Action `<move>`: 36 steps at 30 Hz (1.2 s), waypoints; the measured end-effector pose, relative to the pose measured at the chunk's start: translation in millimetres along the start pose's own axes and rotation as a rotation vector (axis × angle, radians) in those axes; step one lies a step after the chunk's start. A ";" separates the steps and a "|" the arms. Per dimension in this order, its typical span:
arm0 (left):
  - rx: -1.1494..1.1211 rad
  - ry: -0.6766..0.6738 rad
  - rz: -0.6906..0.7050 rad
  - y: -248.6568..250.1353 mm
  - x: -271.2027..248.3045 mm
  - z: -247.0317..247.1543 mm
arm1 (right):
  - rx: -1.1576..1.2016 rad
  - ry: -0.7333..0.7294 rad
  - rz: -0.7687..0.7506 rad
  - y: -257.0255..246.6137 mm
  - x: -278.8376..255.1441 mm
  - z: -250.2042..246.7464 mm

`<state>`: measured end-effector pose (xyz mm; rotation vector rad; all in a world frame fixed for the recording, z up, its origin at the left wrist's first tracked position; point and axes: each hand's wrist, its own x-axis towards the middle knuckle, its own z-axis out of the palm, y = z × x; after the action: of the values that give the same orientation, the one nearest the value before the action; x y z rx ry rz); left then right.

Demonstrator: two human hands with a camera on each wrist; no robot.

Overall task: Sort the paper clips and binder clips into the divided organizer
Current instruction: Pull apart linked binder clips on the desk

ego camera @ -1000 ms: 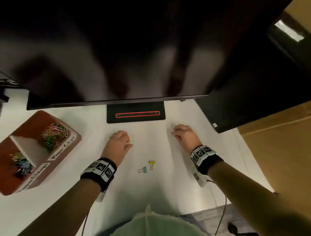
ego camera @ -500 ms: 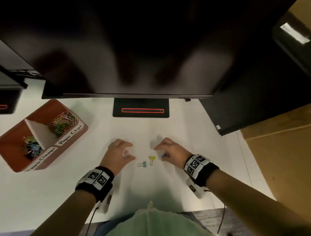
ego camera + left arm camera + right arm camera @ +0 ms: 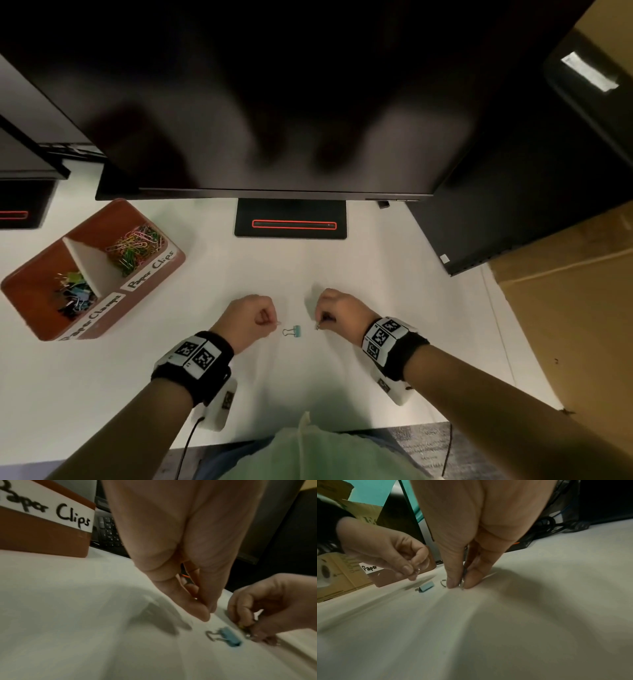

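A blue binder clip (image 3: pixel 293 331) (image 3: pixel 229 637) (image 3: pixel 427 586) lies on the white table between my hands. My left hand (image 3: pixel 274 322) (image 3: pixel 207 614) (image 3: pixel 413 573) is curled just left of it and pinches a small pink paper clip (image 3: pixel 418 570). Just right of it, my right hand (image 3: pixel 320 323) (image 3: pixel 461 585) (image 3: pixel 248 628) pinches the wire handle of a yellow binder clip (image 3: pixel 241 625) down at the tabletop. The brown divided organizer (image 3: pixel 113 219) stands at the far left, with paper clips (image 3: pixel 135 248) in its far compartment and binder clips (image 3: pixel 73 298) in the near one.
A black monitor overhangs the table's far side, its stand (image 3: pixel 291 222) marked with a red outline. A black case (image 3: pixel 513 222) and a cardboard box (image 3: pixel 565 325) stand to the right. A keyboard (image 3: pixel 108 531) lies behind the organizer.
Both hands have drawn back from near the monitor stand to the two clips. The yellow binder clip that lay on the table is now pinched by my right hand.
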<state>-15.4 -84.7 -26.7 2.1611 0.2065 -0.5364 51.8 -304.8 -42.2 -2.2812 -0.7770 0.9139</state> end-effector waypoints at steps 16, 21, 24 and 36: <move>0.162 -0.003 0.070 3.2 2.5 46.7 | 0.031 0.077 0.046 2.1 -13.5 1.3; 0.173 -0.013 0.070 0.4 2.8 36.8 | 0.012 0.062 0.059 1.5 -12.6 0.4; 0.077 -0.017 0.012 -6.0 -4.4 21.6 | -0.036 0.032 0.041 -3.8 -8.9 -1.6; -0.188 0.566 -0.145 -48.4 -102.3 -148.9 | -0.002 0.115 -0.368 -195.0 97.0 -3.7</move>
<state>-77.8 67.6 62.0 2.0739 0.6973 0.0321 53.8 -107.6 50.3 -2.0734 -1.0978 0.6064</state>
